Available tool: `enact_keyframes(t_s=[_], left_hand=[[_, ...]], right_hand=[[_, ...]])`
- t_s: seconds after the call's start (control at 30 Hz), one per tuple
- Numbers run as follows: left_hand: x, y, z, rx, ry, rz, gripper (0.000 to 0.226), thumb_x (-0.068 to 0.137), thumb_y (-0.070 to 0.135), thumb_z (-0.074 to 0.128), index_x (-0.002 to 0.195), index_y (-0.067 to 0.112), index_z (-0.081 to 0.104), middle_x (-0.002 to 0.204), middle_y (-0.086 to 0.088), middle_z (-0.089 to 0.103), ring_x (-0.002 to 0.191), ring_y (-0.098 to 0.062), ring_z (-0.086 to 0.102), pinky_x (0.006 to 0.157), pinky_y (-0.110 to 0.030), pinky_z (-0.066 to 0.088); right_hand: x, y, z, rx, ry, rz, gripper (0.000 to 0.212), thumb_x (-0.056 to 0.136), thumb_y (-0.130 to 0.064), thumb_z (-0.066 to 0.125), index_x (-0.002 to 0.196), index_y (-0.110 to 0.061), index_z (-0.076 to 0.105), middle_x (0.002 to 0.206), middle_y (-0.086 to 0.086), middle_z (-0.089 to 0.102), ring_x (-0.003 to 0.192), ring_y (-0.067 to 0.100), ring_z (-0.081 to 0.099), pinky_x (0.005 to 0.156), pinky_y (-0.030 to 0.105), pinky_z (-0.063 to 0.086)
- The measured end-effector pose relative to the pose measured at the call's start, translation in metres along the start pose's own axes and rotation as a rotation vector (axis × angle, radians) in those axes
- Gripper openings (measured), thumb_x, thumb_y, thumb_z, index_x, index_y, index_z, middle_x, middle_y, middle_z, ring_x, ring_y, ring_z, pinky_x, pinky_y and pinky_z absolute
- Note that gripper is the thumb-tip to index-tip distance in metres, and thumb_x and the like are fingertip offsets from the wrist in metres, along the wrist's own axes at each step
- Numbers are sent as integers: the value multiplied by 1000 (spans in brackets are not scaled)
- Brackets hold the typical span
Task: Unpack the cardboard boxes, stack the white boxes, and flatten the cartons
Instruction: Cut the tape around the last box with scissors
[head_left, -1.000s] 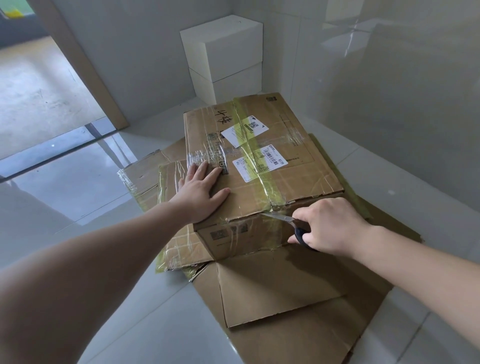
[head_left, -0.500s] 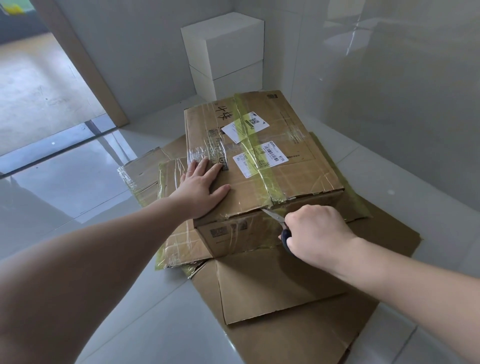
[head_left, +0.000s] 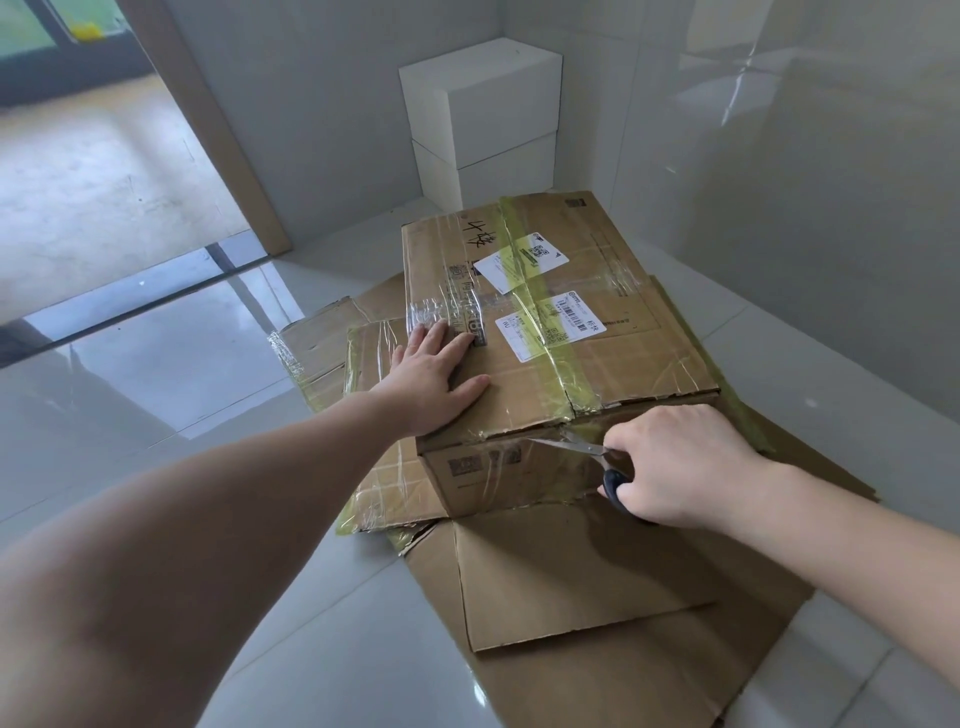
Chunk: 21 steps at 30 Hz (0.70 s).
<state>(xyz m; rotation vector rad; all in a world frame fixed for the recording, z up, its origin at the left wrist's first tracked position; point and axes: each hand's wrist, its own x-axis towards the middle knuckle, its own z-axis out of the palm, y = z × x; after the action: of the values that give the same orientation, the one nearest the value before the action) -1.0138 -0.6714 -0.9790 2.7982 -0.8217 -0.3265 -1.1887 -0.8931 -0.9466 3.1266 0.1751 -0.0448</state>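
Left hand (head_left: 434, 371) lies flat with fingers spread on the near left part of the taped cardboard box (head_left: 550, 332) at the centre of the frame, its forearm reaching in from the lower left. Right hand (head_left: 675, 462) comes in from the lower right, fingers curled around the dark handles of a pair of scissors (head_left: 597, 457); the blades point left at the taped seam just under the box's near top edge. The hand hides most of the handles. The box sits on flattened cartons (head_left: 597, 582) spread over the tiled floor (head_left: 156, 395). Two white boxes (head_left: 483, 119) stand stacked in the corner, upper centre. Handwriting and labels on the box lid are too small to read.
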Motion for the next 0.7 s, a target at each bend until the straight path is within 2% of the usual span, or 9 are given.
enact_keyframes(t_s=[0.13, 0.33, 0.5, 0.6, 0.7], left_hand=[[1, -1, 1, -6, 7, 2, 69, 90, 64, 33, 149, 34, 14, 160, -1, -1, 145, -26, -11, 116, -51, 0], [2, -2, 2, -24, 13, 11, 68, 90, 64, 32, 149, 33, 15, 159, -1, 1, 145, -26, -10, 117, -51, 0], [3, -2, -1, 76, 23, 50, 69, 90, 65, 27, 149, 31, 17, 159, -3, 6, 146, -25, -7, 116, -52, -5], [6, 11, -10, 72, 68, 164, 59, 93, 58, 33, 144, 28, 33, 155, -3, 21, 145, -23, 5, 117, -49, -1], [4, 36, -21, -52, 93, 379, 38, 94, 44, 46, 123, 23, 59, 137, -1, 49, 132, -20, 36, 113, -44, 23]], right_hand=[[-7, -1, 3, -36, 38, -52, 30, 74, -49, 50, 89, -28, 63, 78, -6, 65, 79, 19, 63, 56, 26, 32], [13, -18, 5, 9, -9, -13, 19, 82, -43, 54, 80, -24, 56, 84, -4, 66, 86, 22, 63, 60, 27, 33], [29, -35, 3, 52, -122, -116, 8, 83, -22, 54, 76, -24, 52, 81, 0, 61, 85, 25, 60, 61, 27, 34], [32, -35, 1, 19, -115, -137, 10, 85, -17, 52, 77, -22, 50, 84, 3, 61, 85, 27, 61, 61, 27, 35], [30, -26, 0, 43, -131, -128, 12, 84, -21, 57, 75, -21, 49, 87, 4, 63, 85, 27, 60, 61, 28, 37]])
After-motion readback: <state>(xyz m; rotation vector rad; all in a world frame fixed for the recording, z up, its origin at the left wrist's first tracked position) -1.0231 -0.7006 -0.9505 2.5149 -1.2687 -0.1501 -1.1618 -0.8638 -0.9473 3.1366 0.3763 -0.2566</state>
